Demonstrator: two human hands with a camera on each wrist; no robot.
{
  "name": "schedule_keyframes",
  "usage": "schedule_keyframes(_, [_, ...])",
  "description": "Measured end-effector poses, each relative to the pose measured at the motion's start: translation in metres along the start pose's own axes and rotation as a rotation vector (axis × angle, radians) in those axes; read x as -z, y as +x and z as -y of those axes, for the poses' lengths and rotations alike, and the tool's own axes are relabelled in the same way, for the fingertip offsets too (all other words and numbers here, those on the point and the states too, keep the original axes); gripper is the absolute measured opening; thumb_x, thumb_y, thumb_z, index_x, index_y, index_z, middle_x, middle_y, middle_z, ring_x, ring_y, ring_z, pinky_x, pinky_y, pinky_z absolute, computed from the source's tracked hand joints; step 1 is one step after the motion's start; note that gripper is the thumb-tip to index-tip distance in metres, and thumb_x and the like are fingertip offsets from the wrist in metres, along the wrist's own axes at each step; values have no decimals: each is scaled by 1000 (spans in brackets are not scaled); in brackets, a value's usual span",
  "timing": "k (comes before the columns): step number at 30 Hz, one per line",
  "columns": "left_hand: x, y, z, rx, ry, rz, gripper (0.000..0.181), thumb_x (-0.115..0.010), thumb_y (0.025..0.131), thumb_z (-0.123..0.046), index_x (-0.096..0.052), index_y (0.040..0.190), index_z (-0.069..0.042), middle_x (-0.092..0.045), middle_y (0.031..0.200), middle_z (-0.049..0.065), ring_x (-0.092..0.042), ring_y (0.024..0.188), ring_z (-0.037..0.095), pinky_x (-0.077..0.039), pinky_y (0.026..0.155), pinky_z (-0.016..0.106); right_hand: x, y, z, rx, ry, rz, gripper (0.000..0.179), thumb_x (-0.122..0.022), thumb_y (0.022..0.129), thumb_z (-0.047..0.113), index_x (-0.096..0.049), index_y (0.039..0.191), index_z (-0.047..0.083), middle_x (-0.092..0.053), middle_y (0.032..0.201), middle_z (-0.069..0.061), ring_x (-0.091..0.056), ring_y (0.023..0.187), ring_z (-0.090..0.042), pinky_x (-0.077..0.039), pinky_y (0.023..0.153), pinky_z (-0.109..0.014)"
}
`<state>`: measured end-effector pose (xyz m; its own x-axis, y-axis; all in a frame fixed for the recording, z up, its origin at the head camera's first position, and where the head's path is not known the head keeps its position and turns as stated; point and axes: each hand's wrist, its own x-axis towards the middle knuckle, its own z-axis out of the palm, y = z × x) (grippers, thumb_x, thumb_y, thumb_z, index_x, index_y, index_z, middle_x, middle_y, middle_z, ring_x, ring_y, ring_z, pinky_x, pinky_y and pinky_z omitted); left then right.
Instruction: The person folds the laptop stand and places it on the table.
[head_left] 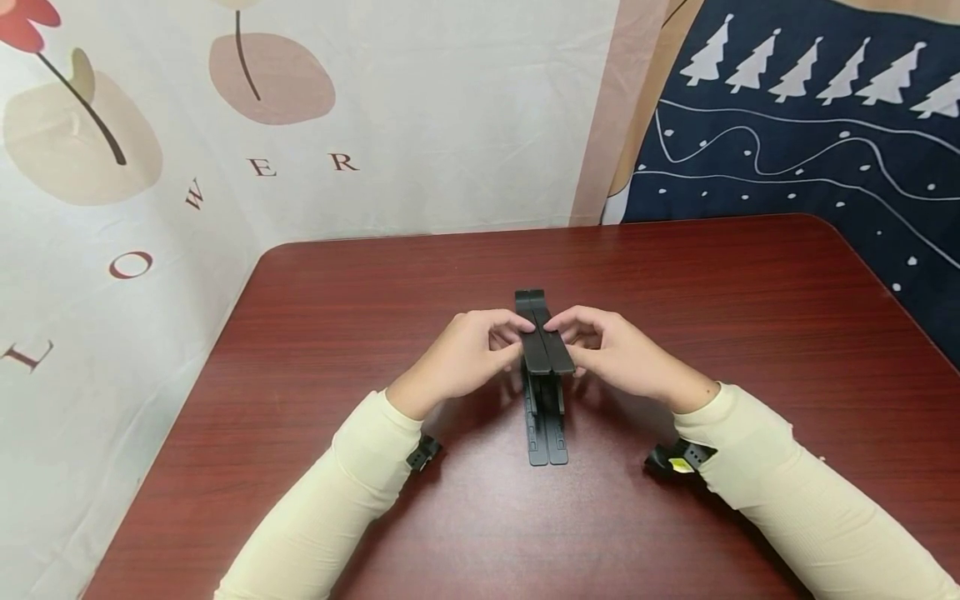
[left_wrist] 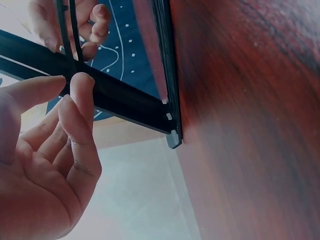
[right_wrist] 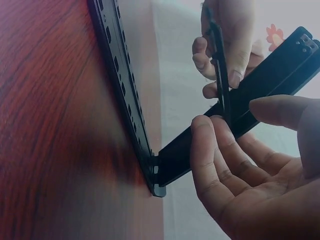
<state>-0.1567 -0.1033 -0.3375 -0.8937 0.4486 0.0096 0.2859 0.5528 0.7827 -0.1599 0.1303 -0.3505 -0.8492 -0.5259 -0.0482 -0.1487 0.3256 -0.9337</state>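
Observation:
A black folding laptop stand (head_left: 542,354) stands on the table with its two halves side by side. Its upper bars slope up towards me from the far hinge, above the slotted lower rails (head_left: 537,446) that lie on the tabletop. My left hand (head_left: 468,354) pinches the left upper bar, index fingertip on top and the other fingers at its side and underneath. From the opposite side, my right hand (head_left: 626,354) pinches the right bar in much the same way. In the right wrist view, a thin support strut (right_wrist: 221,75) hangs from the sloping bar near the fingertips.
The reddish-brown wooden table (head_left: 360,308) stretches around the stand. Behind it hang a pale cloth (head_left: 465,117) with printed letters and a dark blue cloth (head_left: 795,150) with white trees. Each wrist wears a black strap (head_left: 424,452).

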Motion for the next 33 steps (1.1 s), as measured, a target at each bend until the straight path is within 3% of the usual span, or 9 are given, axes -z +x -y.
schedule_keyframes(5, [1,0,2,8,9,23,27,-63,91,-7,-71,116,-11,-77,91,6,-68,68,7,-53,66,24,1,-1,-1,6,-8,23,28,-57,95,1,-60,123,6,-67,102,-16,-67,82,-19,-59,71,-41])
schedule_keyframes(10, [2,0,2,13,7,48,27,-65,90,-6,-71,115,-11,-76,90,5,-70,71,12,-54,68,24,1,-1,-2,2,0,45,25,-60,95,3,-59,120,6,-67,101,-16,-67,80,-21,-59,71,-43])
schedule_keyframes(19, [3,0,4,17,-29,115,26,-68,90,-6,-70,116,-9,-77,92,7,-74,76,20,-56,71,24,0,0,-3,-30,28,63,23,-47,94,-4,-58,115,-3,-67,98,-19,-66,75,-17,-59,69,-36])
schedule_keyframes(33, [-2,1,8,44,37,229,25,-75,88,-9,-69,113,-12,-76,91,0,-72,78,7,-56,77,23,-1,0,-6,-83,-31,157,21,-54,94,3,-60,114,0,-66,91,-14,-67,76,-25,-58,63,-40])
